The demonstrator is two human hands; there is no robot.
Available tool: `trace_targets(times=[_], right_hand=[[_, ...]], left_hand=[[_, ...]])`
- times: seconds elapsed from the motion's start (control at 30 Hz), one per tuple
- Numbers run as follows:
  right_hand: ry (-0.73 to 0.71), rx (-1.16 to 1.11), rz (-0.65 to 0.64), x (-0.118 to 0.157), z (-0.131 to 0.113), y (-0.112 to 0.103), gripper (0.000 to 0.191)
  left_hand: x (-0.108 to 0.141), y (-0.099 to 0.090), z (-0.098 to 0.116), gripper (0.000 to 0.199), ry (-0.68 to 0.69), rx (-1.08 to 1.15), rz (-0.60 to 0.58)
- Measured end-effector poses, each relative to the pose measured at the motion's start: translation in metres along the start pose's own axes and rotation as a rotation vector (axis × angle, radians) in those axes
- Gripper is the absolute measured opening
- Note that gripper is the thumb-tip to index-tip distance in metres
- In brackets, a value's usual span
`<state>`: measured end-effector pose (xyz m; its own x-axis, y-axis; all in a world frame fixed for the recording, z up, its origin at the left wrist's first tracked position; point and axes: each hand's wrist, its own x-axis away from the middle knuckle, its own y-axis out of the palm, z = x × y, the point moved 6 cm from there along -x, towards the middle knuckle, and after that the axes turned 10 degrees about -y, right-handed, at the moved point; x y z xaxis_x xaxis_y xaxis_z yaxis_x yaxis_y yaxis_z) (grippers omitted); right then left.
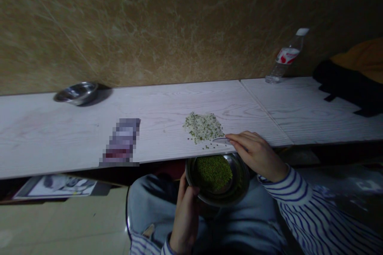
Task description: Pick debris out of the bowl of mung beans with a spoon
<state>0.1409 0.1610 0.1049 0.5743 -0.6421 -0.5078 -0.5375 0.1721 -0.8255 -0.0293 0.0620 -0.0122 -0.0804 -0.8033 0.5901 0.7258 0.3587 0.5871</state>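
My left hand grips the left rim of a steel bowl, which is held just below the table's front edge above my lap. Small green beans lie inside the bowl. Between the fingers and thumb of my right hand is a small pale spoon-like tool, its tip pointing left near the table edge. Just beyond the tip, a flat pile of white grains mixed with green beans is spread on the table, with a few loose beans near the edge.
On the white wooden table, an empty steel bowl stands at the back left and a blurred-out flat object lies left of the pile. A water bottle stands by the wall, with dark and orange cloth at the right.
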Motion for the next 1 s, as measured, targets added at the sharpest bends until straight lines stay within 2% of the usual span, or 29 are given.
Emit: trace_targets(times=[0.23,0.33,0.73,1.0], right_hand=[[-0.041,-0.042,-0.001,-0.010,-0.016,0.012,0.028],[-0.067,-0.071,-0.005,-0.013,-0.023,0.016,0.029],[-0.163,-0.135,-0.036,-0.010,-0.047,0.013,0.026],[0.017,-0.114,0.037,-0.015,-0.029,0.013,0.025]], left_hand=[[0.002,0.002,0.001,0.057,0.001,0.026,0.028],[0.004,0.006,0.002,0.057,-0.010,0.042,0.003],[0.002,0.000,0.002,0.052,0.006,0.036,0.020],[0.000,-0.003,0.006,0.056,0.024,0.048,0.043]])
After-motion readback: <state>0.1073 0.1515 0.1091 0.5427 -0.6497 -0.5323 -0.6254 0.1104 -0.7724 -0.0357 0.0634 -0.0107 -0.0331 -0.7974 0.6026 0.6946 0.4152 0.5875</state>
